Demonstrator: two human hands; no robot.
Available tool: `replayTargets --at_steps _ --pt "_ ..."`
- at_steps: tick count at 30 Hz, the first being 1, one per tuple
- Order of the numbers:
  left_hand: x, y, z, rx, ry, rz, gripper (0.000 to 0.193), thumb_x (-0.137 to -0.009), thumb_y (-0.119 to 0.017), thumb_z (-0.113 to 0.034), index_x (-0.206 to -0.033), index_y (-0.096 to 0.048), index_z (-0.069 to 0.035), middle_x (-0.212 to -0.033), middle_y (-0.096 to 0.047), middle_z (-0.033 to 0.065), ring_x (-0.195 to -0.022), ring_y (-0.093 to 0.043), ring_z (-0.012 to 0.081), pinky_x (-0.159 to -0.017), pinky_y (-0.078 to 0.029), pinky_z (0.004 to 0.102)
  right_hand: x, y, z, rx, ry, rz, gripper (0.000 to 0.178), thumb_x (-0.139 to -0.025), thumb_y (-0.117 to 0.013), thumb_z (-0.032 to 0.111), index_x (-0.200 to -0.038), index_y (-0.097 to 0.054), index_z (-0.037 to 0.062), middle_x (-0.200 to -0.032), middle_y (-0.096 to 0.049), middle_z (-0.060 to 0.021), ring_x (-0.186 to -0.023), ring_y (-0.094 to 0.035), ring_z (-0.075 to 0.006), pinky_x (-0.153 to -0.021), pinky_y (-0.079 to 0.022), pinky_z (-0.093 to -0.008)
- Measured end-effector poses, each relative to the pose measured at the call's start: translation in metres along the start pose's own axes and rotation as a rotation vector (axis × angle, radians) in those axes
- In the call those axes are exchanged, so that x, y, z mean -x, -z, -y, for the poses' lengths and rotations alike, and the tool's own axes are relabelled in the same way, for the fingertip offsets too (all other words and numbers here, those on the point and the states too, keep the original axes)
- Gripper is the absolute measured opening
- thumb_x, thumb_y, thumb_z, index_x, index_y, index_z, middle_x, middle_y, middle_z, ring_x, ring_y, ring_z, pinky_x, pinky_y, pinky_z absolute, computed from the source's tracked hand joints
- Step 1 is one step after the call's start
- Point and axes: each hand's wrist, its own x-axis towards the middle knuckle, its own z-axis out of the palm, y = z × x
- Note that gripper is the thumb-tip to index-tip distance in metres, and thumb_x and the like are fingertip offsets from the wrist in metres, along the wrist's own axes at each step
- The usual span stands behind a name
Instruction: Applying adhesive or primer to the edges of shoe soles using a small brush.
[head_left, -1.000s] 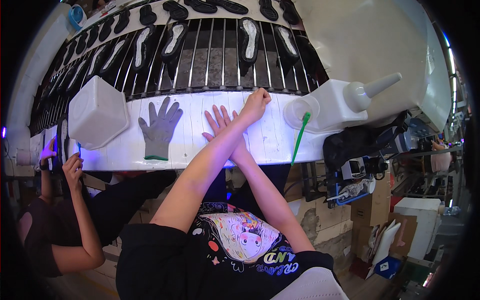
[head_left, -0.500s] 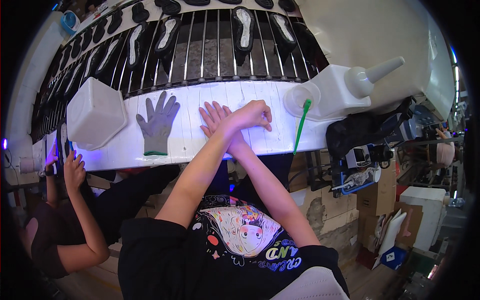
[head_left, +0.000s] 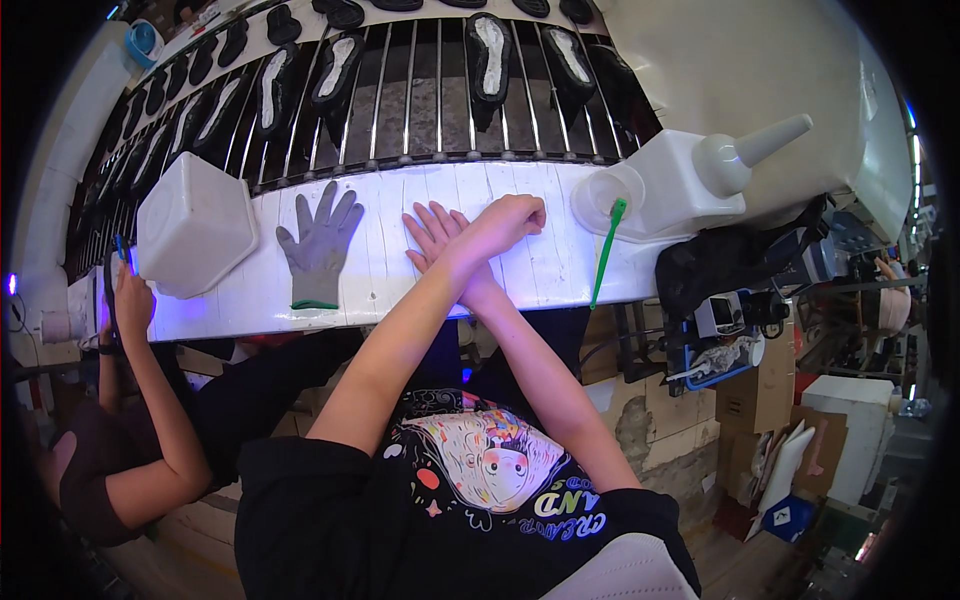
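Note:
My forearms cross over a white bench (head_left: 390, 300), the left lying on top. My left hand (head_left: 512, 222) is to the right of the other, its fingers curled in a loose fist with nothing visible in them. Beneath that wrist, my right hand (head_left: 432, 236) rests palm down on the bench, fingers spread and partly covered by the left forearm. A grey work glove with a green cuff (head_left: 319, 250) lies flat to the left of my hands. On the right, a green-handled brush (head_left: 606, 252) leans from a translucent cup (head_left: 590, 196).
Behind the bench runs a metal roller conveyor (head_left: 422, 100) carrying black shoe soles (head_left: 489, 60), several with white insides. A white plastic container (head_left: 195, 228) stands left, a white nozzle bottle (head_left: 680, 185) right. At far left a co-worker's hand (head_left: 132, 300) holds a dark sole and something blue.
My left fingers have curled in a little more, while my right hand stays flat in place. The co-worker's hand at the left has risen. The view has shifted slightly.

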Motion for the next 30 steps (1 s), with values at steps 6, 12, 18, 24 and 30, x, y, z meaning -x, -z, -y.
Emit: replayTargets --at_steps 6,12,18,24,30 --pt "-0.001 -0.002 -0.001 -0.122 -0.005 0.098 0.009 -0.074 -0.068 -0.009 -0.080 -0.065 -0.004 -0.086 -0.064 0.0118 -0.082 -0.064 0.0273 -0.072 -0.051 0.0349 -0.001 0.003 0.001 -0.008 -0.003 0.013 0.054 -0.091 -0.049 0.036 -0.138 -0.039 0.0112 -0.144 -0.035 -0.0109 -0.134 -0.031 -0.0298 -0.109 -0.023 -0.0461" --pt "0.000 -0.011 0.002 -0.304 -0.097 -0.042 0.007 -0.075 -0.066 -0.009 -0.080 -0.065 -0.004 -0.082 -0.062 0.0115 -0.080 -0.063 0.0286 -0.072 -0.051 0.0368 0.000 0.004 0.001 -0.015 -0.002 0.013 0.054 -0.091 -0.049 0.035 -0.138 -0.039 0.0116 -0.144 -0.035 -0.0107 -0.134 -0.031 -0.0290 -0.109 -0.023 -0.0460" --pt "-0.002 0.001 0.003 -0.065 -0.062 0.076 0.009 -0.075 -0.066 -0.012 -0.079 -0.064 -0.004 -0.083 -0.061 0.0111 -0.082 -0.062 0.0276 -0.074 -0.050 0.0367 0.000 0.003 0.001 0.014 -0.002 0.028 0.054 -0.092 -0.047 0.036 -0.139 -0.038 0.0118 -0.145 -0.035 -0.0105 -0.135 -0.030 -0.0281 -0.110 -0.021 -0.0453" --pt "-0.002 0.002 -0.006 -0.159 0.019 0.177 0.009 -0.075 -0.067 -0.011 -0.079 -0.064 -0.004 -0.085 -0.059 0.0115 -0.085 -0.061 0.0279 -0.076 -0.049 0.0369 0.000 0.005 0.001 0.010 -0.005 0.034 0.054 -0.092 -0.047 0.036 -0.139 -0.038 0.0117 -0.145 -0.035 -0.0105 -0.135 -0.030 -0.0281 -0.110 -0.022 -0.0451" --pt "0.003 -0.011 -0.002 -0.292 -0.132 -0.002 0.008 -0.078 -0.064 -0.010 -0.081 -0.063 -0.003 -0.088 -0.058 0.0125 -0.085 -0.059 0.0299 -0.076 -0.049 0.0381 -0.001 0.008 0.002 -0.026 -0.007 0.037 0.054 -0.092 -0.048 0.034 -0.139 -0.038 0.0117 -0.145 -0.035 -0.0108 -0.135 -0.030 -0.0289 -0.109 -0.023 -0.0460"
